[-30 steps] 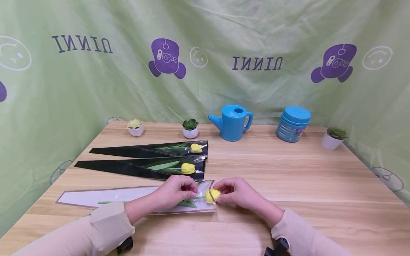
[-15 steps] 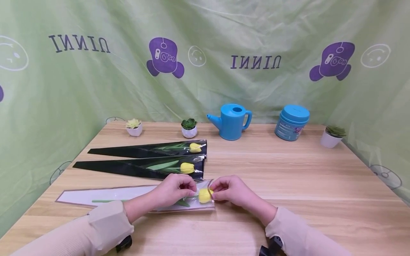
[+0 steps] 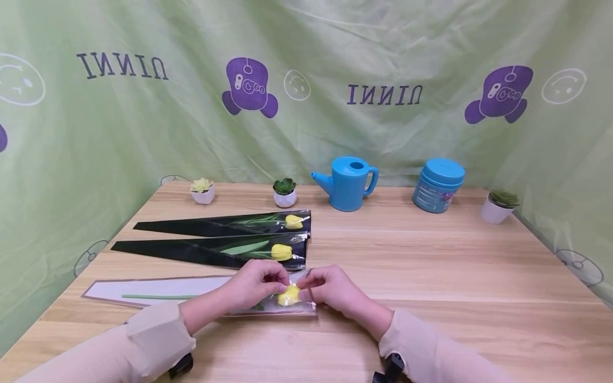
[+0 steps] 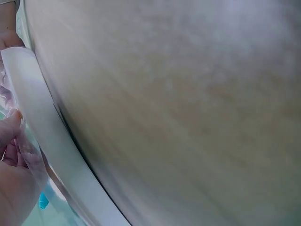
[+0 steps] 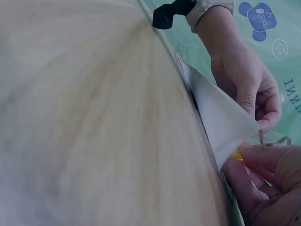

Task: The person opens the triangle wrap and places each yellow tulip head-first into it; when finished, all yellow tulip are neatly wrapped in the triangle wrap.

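Note:
A white, brown-edged flower sleeve (image 3: 107, 290) with a clear front lies flat near me, its wide mouth to the right. Inside is a yellow tulip (image 3: 289, 296), head by the mouth, green stem pointing left. My left hand (image 3: 254, 284) pinches the clear film just above the flower. With fingertips in the mouth, my right hand (image 3: 337, 292) holds the tulip's head. The right wrist view shows a bit of yellow petal between the right hand's (image 5: 263, 183) thumb and finger. In the left wrist view, film bunches at the left hand's (image 4: 14, 169) fingertips.
Two black sleeves (image 3: 167, 227) (image 3: 163, 250), each with a yellow tulip, lie just beyond. Along the back stand a blue watering can (image 3: 348, 183), a blue lidded jar (image 3: 438, 186) and small potted succulents (image 3: 284, 194). A green printed curtain (image 3: 306, 133) encloses the table (image 3: 455, 266).
The tulip has slid left, deeper into the white sleeve, its head passing fully inside the mouth. My right hand has followed it left; the left hand has shifted slightly left, still pinching the film.

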Available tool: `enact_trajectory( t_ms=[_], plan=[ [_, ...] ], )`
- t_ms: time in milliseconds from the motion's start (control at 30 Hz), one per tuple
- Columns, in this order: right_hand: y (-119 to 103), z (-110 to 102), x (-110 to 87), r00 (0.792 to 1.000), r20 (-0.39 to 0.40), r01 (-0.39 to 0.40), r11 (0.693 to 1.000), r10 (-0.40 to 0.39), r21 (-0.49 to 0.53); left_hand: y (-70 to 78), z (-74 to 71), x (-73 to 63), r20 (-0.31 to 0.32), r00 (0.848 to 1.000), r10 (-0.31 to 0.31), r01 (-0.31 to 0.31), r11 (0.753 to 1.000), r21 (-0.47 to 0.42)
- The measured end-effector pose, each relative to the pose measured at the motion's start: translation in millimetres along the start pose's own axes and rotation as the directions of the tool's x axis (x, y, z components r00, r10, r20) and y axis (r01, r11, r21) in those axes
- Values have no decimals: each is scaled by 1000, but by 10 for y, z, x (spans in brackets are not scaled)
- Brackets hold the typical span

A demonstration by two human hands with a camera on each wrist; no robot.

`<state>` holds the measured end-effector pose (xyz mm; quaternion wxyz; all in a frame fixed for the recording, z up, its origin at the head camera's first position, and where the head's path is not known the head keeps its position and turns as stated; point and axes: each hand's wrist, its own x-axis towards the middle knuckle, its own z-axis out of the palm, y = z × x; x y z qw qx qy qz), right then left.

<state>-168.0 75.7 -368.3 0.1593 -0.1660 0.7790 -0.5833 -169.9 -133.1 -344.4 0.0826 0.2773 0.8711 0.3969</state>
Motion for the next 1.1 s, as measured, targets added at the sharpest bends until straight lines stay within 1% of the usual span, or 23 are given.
enact_trajectory(
  t_ms=[167, 300, 400, 533, 633, 733, 867, 933, 1000, 1067, 1100],
  plan=[
    [27, 75, 22, 1000, -30, 8, 1000, -7, 26, 6, -20, -23, -2, 1000, -27, 27, 1000, -1],
    [25, 145, 45, 998, -58, 19, 999, -18, 31, 0, -29, -25, -8, 1000, -16, 16, 1000, -12],
    [9, 190, 63, 997, -73, 12, 1000, -10, 18, -11, -28, -27, -18, 1000, 4, -5, 1000, -26],
    [-11, 233, 72, 997, -79, -2, 1000, 4, 31, -19, -23, -35, -28, 999, 30, -31, 999, -41],
    [-26, 243, 61, 997, -78, 1, 999, 3, 51, -15, -19, -36, -30, 999, 29, -30, 999, -37],
    [-45, 220, 39, 997, -73, 3, 999, 1, 51, -3, -19, -32, -24, 1000, 9, -10, 1000, -27],
    [-49, 101, -21, 999, -50, -3, 999, 5, 37, 2, -35, -38, 1, 1000, -11, 11, 1000, -2],
    [-36, -14, -76, 999, -41, -16, 1000, 17, 10, -3, -49, -51, 21, 1000, -4, 3, 1000, 24],
    [-32, -178, -147, 998, -39, -53, 998, 52, -22, -12, -72, -73, 38, 999, 12, -14, 998, 63],
    [-42, -388, -221, 995, -51, -90, 994, 87, -62, -10, -117, -97, 43, 998, 37, -41, 994, 102],
    [-50, -510, -256, 994, -61, -94, 990, 88, -107, -4, -148, -108, 37, 998, 52, -56, 991, 123]
  ],
)
